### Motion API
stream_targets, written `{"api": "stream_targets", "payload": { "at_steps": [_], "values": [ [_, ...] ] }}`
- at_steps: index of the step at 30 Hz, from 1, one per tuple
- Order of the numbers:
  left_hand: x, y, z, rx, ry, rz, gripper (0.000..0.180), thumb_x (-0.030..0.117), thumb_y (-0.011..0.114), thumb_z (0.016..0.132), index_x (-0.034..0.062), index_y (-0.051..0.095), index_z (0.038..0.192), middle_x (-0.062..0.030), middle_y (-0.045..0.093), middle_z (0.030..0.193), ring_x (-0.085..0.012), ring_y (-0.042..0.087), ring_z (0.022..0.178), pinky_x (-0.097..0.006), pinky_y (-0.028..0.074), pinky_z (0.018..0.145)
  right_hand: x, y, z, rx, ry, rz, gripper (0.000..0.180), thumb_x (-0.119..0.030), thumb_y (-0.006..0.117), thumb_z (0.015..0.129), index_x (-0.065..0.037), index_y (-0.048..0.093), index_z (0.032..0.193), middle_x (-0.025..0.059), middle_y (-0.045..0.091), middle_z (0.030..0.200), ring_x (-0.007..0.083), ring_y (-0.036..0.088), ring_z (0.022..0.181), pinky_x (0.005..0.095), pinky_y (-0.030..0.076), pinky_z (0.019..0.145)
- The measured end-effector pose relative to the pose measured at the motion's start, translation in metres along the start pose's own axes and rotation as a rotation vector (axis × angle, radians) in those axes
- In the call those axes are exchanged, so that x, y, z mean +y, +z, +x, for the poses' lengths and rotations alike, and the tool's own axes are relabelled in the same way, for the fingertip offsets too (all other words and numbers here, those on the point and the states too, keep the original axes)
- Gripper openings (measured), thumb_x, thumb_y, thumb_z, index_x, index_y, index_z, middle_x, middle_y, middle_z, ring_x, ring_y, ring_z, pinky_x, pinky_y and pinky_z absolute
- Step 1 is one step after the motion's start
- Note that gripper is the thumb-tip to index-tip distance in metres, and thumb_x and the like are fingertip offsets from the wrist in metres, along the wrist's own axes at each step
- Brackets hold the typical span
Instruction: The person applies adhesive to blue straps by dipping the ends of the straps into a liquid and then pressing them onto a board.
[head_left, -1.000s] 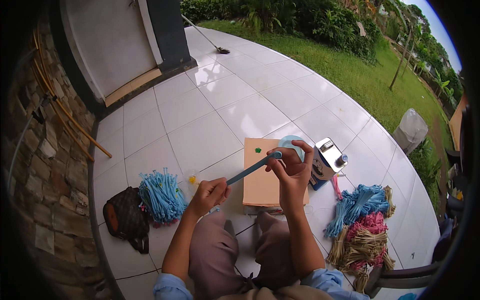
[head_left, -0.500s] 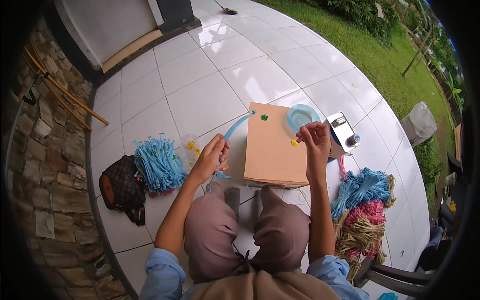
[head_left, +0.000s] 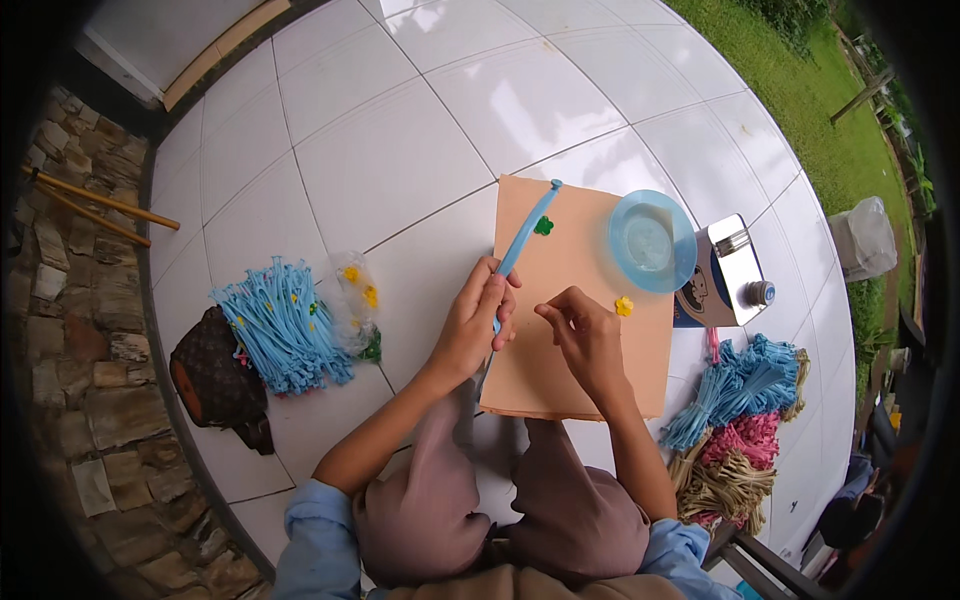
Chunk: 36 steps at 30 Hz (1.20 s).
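Left grip [head_left: 478, 312] clasping blue strip [head_left: 522, 238], right grip [head_left: 588, 342] unclear, tan board [head_left: 545, 372], white tiles [head_left: 400, 130], lawn [head_left: 775, 80]

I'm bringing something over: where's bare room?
White glossy floor tiles lie bare beyond the peach rectangular board, and between it and the clear plastic bag. Crowded: the board's right, with a silver-topped tin and pink, blue, beige bundles.

Slender blue strap [head_left: 519, 243] slants toward one o'clock

Narrow and gently bowed, the strap rises from the left hand [head_left: 485, 312] to a small, knob-like end; the grip hides part of its lower stretch. A small yellow flower [head_left: 624, 306] lies on the peach board [head_left: 570, 378], just beside the right hand [head_left: 585, 340], at its two o'clock.
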<state>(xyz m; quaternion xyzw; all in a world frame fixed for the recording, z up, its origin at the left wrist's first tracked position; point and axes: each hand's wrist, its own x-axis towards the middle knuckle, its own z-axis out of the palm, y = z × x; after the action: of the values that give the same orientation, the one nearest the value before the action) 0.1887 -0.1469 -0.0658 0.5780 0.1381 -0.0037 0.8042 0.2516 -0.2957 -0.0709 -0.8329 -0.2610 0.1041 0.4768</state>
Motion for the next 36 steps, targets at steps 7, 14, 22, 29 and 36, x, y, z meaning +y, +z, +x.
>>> {"api": "stream_targets", "payload": {
  "at_steps": [7, 14, 22, 29, 36],
  "values": [
    [-0.013, 0.001, 0.003, 0.037, 0.002, 0.000, 0.023, 0.025, 0.028, 0.099, 0.0057, 0.040, 0.099, 0.0003, 0.036, 0.064, -0.0044, 0.031, 0.040, -0.021, 0.038, 0.049, 0.002, -0.014, 0.026, -0.040, 0.237, 0.729, 0.034, -0.012, 0.056, 0.088, 0.001, 0.045, 0.118, 0.0115, 0.060, 0.081, 0.0141, 0.059, 0.068, 0.0290, 0.048, 0.062],
    [-0.019, 0.001, -0.009, 0.027, -0.012, 0.106, 0.026, 0.027, 0.030, 0.099, 0.0046, 0.042, 0.097, 0.0005, 0.037, 0.062, -0.0041, 0.033, 0.041, -0.022, 0.037, 0.049, -0.017, -0.016, 0.067, 0.171, 0.119, 0.750, 0.079, 0.002, 0.061, 0.080, -0.005, 0.008, 0.137, 0.0136, 0.059, 0.088, 0.0185, 0.060, 0.080, 0.0289, 0.050, 0.069],
    [-0.017, -0.018, -0.014, 0.067, -0.035, -0.181, 0.032, 0.032, 0.031, 0.099, 0.0050, 0.045, 0.086, 0.0031, 0.033, 0.055, -0.0037, 0.029, 0.039, -0.021, 0.035, 0.047, 0.000, -0.010, 0.082, 0.101, -0.097, 0.299, 0.062, 0.000, 0.061, 0.080, -0.004, 0.026, 0.131, 0.0116, 0.061, 0.088, 0.0210, 0.061, 0.079, 0.0307, 0.050, 0.075],
    [-0.019, -0.012, -0.009, 0.088, -0.043, -0.212, 0.024, 0.026, 0.034, 0.098, 0.0070, 0.044, 0.087, 0.0026, 0.035, 0.055, -0.0041, 0.033, 0.038, -0.023, 0.036, 0.049, 0.024, 0.012, 0.083, 0.080, -0.191, -0.184, 0.069, 0.004, 0.063, 0.072, -0.009, 0.032, 0.133, 0.0095, 0.056, 0.096, 0.0208, 0.053, 0.086, 0.0326, 0.045, 0.081],
    [-0.006, -0.015, -0.001, 0.255, 0.042, -0.104, 0.021, 0.020, 0.057, 0.089, 0.0066, 0.042, 0.084, -0.0004, 0.047, 0.072, -0.0036, 0.038, 0.043, -0.020, 0.036, 0.047, -0.014, 0.010, 0.043, 0.065, -0.319, 0.032, 0.073, 0.008, 0.064, 0.071, -0.008, 0.030, 0.134, 0.0101, 0.056, 0.092, 0.0219, 0.056, 0.086, 0.0330, 0.047, 0.077]
  ]
}}
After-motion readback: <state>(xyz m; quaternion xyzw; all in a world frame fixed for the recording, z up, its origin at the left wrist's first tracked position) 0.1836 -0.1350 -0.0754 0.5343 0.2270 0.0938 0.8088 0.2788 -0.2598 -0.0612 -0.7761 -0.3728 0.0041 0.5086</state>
